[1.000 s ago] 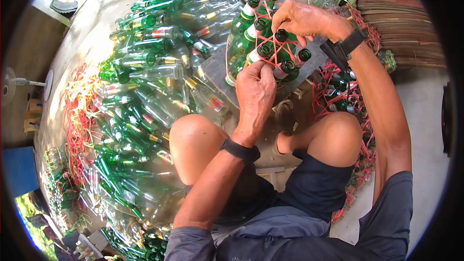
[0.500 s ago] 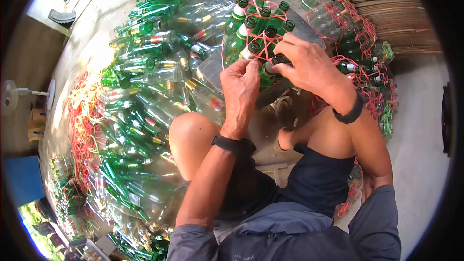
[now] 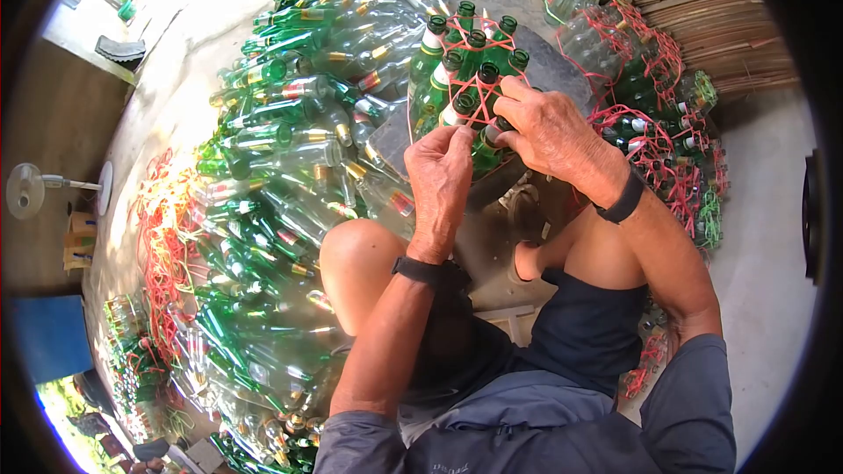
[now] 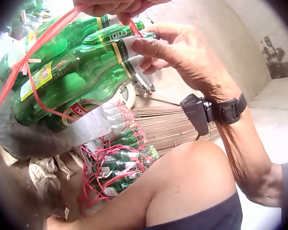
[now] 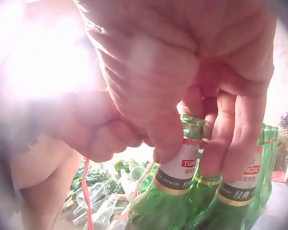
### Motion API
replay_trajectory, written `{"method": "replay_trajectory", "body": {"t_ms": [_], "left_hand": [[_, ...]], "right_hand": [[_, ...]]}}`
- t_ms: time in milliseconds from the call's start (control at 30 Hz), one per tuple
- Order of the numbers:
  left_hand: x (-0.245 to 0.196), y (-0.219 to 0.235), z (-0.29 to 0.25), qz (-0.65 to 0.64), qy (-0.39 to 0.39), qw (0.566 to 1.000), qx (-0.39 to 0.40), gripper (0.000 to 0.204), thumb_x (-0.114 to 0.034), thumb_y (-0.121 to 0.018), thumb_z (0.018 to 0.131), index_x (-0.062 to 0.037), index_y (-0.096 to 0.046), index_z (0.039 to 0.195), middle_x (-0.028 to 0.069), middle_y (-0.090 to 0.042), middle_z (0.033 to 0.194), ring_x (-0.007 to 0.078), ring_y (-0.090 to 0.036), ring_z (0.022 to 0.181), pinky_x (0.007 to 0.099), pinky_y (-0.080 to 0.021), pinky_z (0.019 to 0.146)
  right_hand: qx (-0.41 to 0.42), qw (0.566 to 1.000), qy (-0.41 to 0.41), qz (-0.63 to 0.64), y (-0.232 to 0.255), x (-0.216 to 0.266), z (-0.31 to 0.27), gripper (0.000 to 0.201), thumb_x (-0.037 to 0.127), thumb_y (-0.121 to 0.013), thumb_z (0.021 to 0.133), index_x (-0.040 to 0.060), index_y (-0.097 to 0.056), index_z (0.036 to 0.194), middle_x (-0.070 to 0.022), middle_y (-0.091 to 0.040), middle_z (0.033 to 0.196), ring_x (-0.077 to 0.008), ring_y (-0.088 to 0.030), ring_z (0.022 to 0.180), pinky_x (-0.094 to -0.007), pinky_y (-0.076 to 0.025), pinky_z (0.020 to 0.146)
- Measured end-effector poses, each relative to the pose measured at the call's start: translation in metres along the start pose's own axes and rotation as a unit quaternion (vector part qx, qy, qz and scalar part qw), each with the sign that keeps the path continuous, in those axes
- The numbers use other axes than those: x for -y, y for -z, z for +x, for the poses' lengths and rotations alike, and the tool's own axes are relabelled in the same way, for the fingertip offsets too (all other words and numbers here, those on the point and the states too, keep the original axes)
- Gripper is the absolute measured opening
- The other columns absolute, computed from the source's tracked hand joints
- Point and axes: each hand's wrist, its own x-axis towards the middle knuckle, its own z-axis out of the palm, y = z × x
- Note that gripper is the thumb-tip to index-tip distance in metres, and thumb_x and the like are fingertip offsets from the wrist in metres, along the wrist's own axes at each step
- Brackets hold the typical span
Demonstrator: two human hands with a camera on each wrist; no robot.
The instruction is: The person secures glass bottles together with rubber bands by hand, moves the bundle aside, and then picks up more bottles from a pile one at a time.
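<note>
A bundle of green beer bottles [image 3: 430,66] stands upright on a grey board [image 3: 555,66]. Red plastic string [image 4: 53,33] criss-crosses between the necks and runs down the bundle's side. My left hand [image 3: 439,171] is at the near corner, thumb and fingertips pinching the string; its strand trails down in the left wrist view. My right hand [image 3: 562,140] holds the neck of the nearest bottle [image 5: 175,175], thumb on one side and fingers on the other. The two hands are close together in the right wrist view, and the right fingers partly hide the necks.
Loose green and clear bottles [image 3: 272,136] lie in a large heap to the left. Red string [image 3: 167,237] is piled beyond them. More string-tied bottles [image 3: 645,127] stand at the right, near stacked brown slats [image 3: 702,31]. Bare knees [image 3: 606,241] flank the board's near side.
My right hand has come from above the bundle's far right side down to the nearest bottle neck, closer to the left hand. The left hand has stayed at the near corner, shifting slightly.
</note>
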Motion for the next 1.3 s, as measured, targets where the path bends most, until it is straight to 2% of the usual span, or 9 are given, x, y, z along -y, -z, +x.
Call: {"method": "replay_trajectory", "body": {"t_ms": [433, 567, 767, 833, 967, 1033, 1067, 1167, 1300], "left_hand": [[0.001, -0.014, -0.010, -0.016, 0.018, 0.999, 0.048, 0.023, -0.018, -0.069, 0.095, 0.0040, -0.077, 0.097, -0.0076, -0.061, 0.076, 0.0014, -0.045, 0.064, 0.0220, -0.036, 0.055], [-0.001, -0.017, -0.014, -0.017, 0.020, 0.998, 0.052, 0.023, -0.018, -0.068, 0.095, 0.0039, -0.077, 0.098, -0.0074, -0.062, 0.077, 0.0013, -0.046, 0.065, 0.0220, -0.037, 0.057], [-0.004, -0.013, -0.018, 0.010, 0.013, 0.998, 0.062, 0.024, -0.017, -0.066, 0.097, 0.0040, -0.077, 0.098, -0.0062, -0.063, 0.077, 0.0020, -0.047, 0.066, 0.0224, -0.038, 0.058], [-0.008, -0.010, -0.020, 0.034, -0.003, 0.997, 0.068, 0.024, -0.017, -0.065, 0.097, 0.0040, -0.076, 0.097, -0.0056, -0.064, 0.078, 0.0024, -0.048, 0.067, 0.0226, -0.039, 0.059], [-0.009, -0.007, -0.024, 0.053, -0.012, 0.996, 0.075, 0.025, -0.018, -0.064, 0.097, 0.0038, -0.076, 0.095, -0.0054, -0.063, 0.077, 0.0025, -0.049, 0.067, 0.0228, -0.040, 0.060], [-0.010, -0.005, -0.025, 0.056, -0.001, 0.995, 0.085, 0.026, -0.018, -0.063, 0.098, 0.0041, -0.076, 0.094, -0.0046, -0.063, 0.076, 0.0028, -0.049, 0.067, 0.0226, -0.041, 0.061], [-0.011, -0.005, -0.026, 0.056, -0.001, 0.995, 0.086, 0.026, -0.018, -0.063, 0.098, 0.0041, -0.076, 0.094, -0.0046, -0.063, 0.076, 0.0028, -0.049, 0.067, 0.0226, -0.041, 0.061], [-0.016, -0.002, -0.033, 0.063, -0.009, 0.994, 0.087, 0.026, -0.019, -0.062, 0.098, 0.0038, -0.075, 0.093, -0.0037, -0.063, 0.075, 0.0029, -0.048, 0.065, 0.0229, -0.042, 0.060], [-0.019, 0.003, -0.042, 0.090, -0.028, 0.991, 0.099, 0.025, -0.016, -0.060, 0.098, 0.0054, -0.071, 0.091, 0.0009, -0.059, 0.068, 0.0055, -0.050, 0.065, 0.0274, -0.044, 0.059]], "right_hand": [[0.042, 0.997, 0.059, -0.017, 0.018, -0.018, -0.005, 0.024, 0.003, -0.078, 0.079, -0.0012, -0.058, 0.093, -0.0159, -0.054, 0.101, -0.0392, -0.064, 0.087, -0.0480, -0.051, 0.071], [0.075, 0.996, 0.032, -0.037, 0.020, -0.017, -0.007, 0.021, 0.007, -0.076, 0.083, 0.0001, -0.057, 0.089, -0.0154, -0.057, 0.103, -0.0378, -0.066, 0.092, -0.0472, -0.054, 0.075], [0.001, 1.000, 0.026, -0.004, 0.023, -0.012, -0.015, 0.026, 0.005, -0.077, 0.081, -0.0005, -0.061, 0.100, -0.0155, -0.055, 0.104, -0.0384, -0.063, 0.088, -0.0473, -0.051, 0.074], [-0.042, 0.998, -0.049, -0.028, 0.030, -0.001, -0.018, 0.016, 0.007, -0.073, 0.085, 0.0003, -0.063, 0.095, -0.0156, -0.056, 0.094, -0.0402, -0.061, 0.087, -0.0462, -0.051, 0.075], [-0.018, 1.000, -0.010, 0.005, 0.021, 0.012, -0.020, 0.018, 0.016, -0.065, 0.093, -0.0007, -0.063, 0.087, -0.0177, -0.062, 0.084, -0.0395, -0.066, 0.075, -0.0475, -0.054, 0.071], [0.081, 0.938, -0.239, 0.237, 0.017, 0.028, -0.016, 0.027, 0.017, -0.058, 0.098, -0.0035, -0.064, 0.083, -0.0161, -0.065, 0.071, -0.0337, -0.068, 0.058, -0.0409, -0.055, 0.057], [0.072, 0.906, -0.260, 0.325, 0.017, 0.033, -0.016, 0.033, 0.021, -0.056, 0.104, -0.0045, -0.064, 0.086, -0.0070, -0.065, 0.068, -0.0134, -0.060, 0.043, -0.0298, -0.047, 0.038], [0.109, 0.875, -0.345, 0.321, 0.012, 0.037, -0.006, 0.032, 0.022, -0.059, 0.103, -0.0040, -0.066, 0.086, -0.0049, -0.062, 0.064, -0.0134, -0.060, 0.043, -0.0284, -0.045, 0.038], [0.085, 0.873, -0.325, 0.353, 0.000, 0.043, -0.007, 0.031, 0.022, -0.060, 0.102, -0.0034, -0.065, 0.085, -0.0039, -0.061, 0.062, -0.0116, -0.058, 0.041, -0.0275, -0.043, 0.036]]}}
